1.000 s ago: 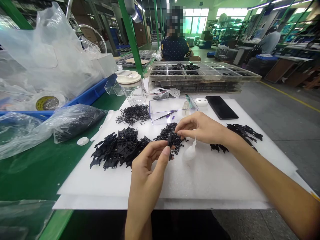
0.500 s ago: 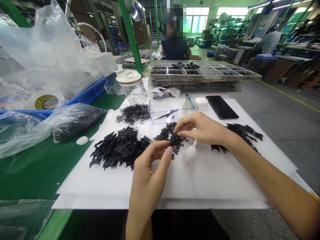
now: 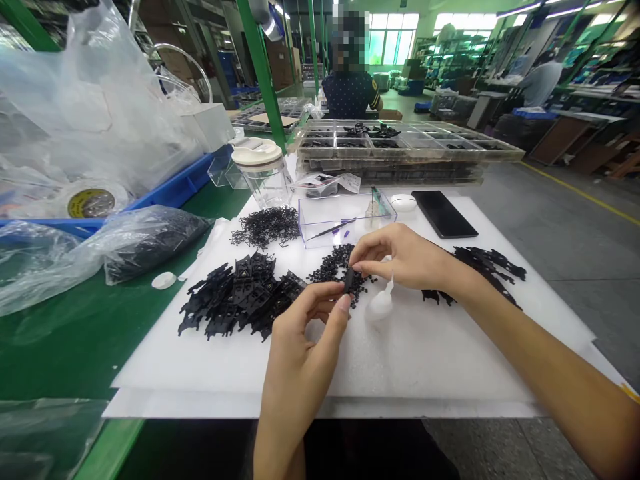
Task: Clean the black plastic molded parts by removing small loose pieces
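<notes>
My left hand (image 3: 310, 333) pinches the near end of a small black plastic part (image 3: 349, 281) between thumb and fingers. At its far end, the fingertips of my right hand (image 3: 395, 257) close on the same part; whether they also hold a smaller piece is hidden. Beneath and behind them spreads a pile of tiny black pieces (image 3: 330, 263). A white dropper-like bulb (image 3: 381, 305) with a thin neck lies under my right hand. To the left is a heap of flat black plastic parts (image 3: 240, 293), and more such black parts (image 3: 493, 263) lie by my right forearm.
Behind the hands stands a clear box (image 3: 320, 227) with tweezers (image 3: 333, 229) in it. Around it are thin black clips (image 3: 267, 227), a lidded cup (image 3: 263, 177) and a black phone (image 3: 445, 213). Stacked compartment trays (image 3: 410, 150) rise farther back. A person (image 3: 350, 93) sits beyond.
My left hand has shifted slightly right, and the black part has turned a little between my fingers. My right hand stays almost in place.
</notes>
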Demonstrator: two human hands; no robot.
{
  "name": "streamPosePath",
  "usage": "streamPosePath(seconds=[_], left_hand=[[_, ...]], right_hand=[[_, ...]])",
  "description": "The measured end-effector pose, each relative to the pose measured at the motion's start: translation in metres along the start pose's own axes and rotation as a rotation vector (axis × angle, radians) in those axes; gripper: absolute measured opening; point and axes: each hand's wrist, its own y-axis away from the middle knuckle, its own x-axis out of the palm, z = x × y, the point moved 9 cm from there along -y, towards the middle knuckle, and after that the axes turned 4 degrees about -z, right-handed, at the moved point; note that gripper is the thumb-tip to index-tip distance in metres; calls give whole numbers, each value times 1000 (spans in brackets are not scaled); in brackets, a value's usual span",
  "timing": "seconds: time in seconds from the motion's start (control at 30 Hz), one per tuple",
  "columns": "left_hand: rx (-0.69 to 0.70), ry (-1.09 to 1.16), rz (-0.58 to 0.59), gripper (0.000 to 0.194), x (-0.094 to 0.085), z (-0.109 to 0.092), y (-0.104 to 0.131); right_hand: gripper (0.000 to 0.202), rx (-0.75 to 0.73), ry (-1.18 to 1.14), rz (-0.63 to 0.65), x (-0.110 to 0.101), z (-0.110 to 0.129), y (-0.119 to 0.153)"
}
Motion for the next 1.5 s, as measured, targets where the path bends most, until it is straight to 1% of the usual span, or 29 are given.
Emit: streamPosePath(seconds=[0.53, 1.07, 1.4, 1.5], left_hand=[[30, -80, 28, 13, 4, -1, 0], [50, -122, 33, 14, 6, -3, -1], [18, -135, 38, 17, 5, -1, 1], [38, -143, 37, 16, 5, -3, 1]], right_hand=[[9, 5, 73, -17, 1, 1, 0], [8, 12, 45, -18, 1, 1, 0], [9, 27, 49, -8, 2, 0, 0], [9, 30, 49, -9, 3, 0, 0]])
